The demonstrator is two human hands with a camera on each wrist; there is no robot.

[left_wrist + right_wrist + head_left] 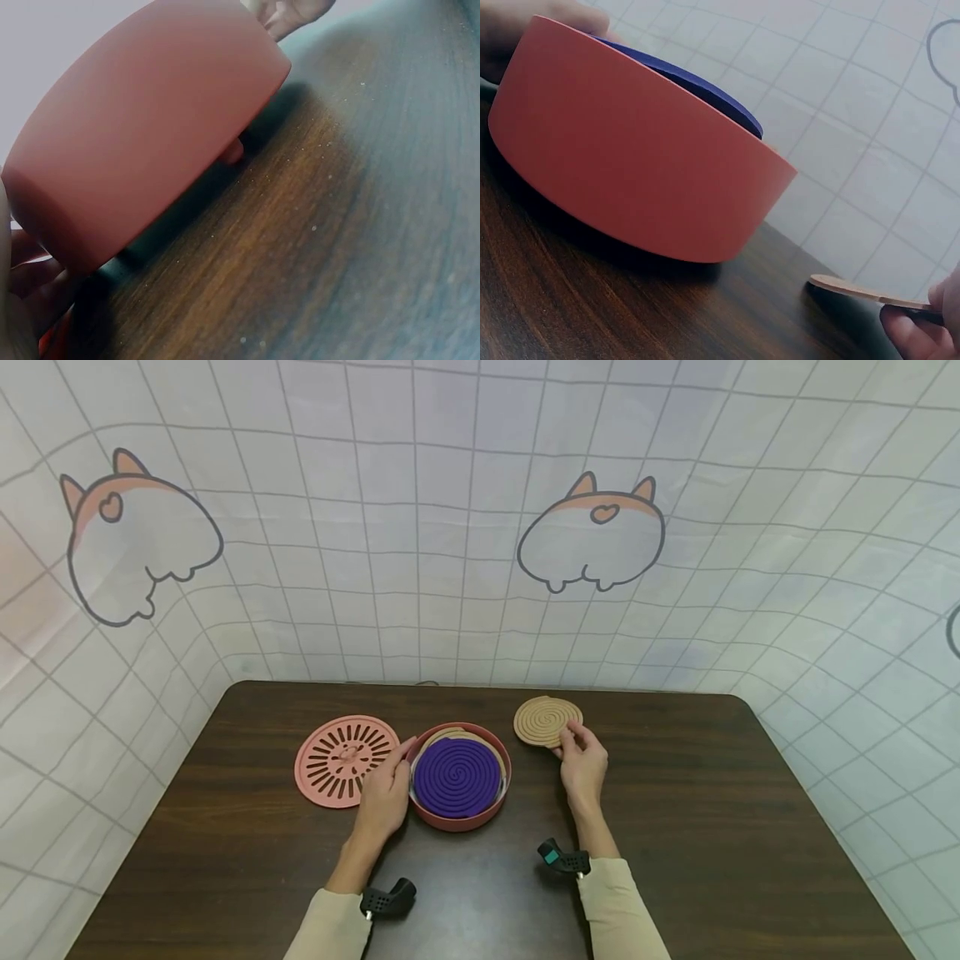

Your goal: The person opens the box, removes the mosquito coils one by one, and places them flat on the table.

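A round terracotta-red box [459, 823] stands on the table with a purple mosquito coil [457, 777] lying on top of paler coils [450, 732] inside it. My left hand [385, 797] grips the box at its left side; in the left wrist view its fingers [41, 289] lie against the box wall. To the right of the box, my right hand [584, 768] pinches a tan mosquito coil [546, 722] by its near right edge. The right wrist view shows that coil [847, 286] edge-on, its far end close to the tabletop.
A pink slotted lid [330, 777] lies flat to the left of the box, partly behind my left hand. The dark wooden table [712, 810] ends at a white gridded curtain [450, 527] behind it. Each wrist wears a black camera band [573, 862].
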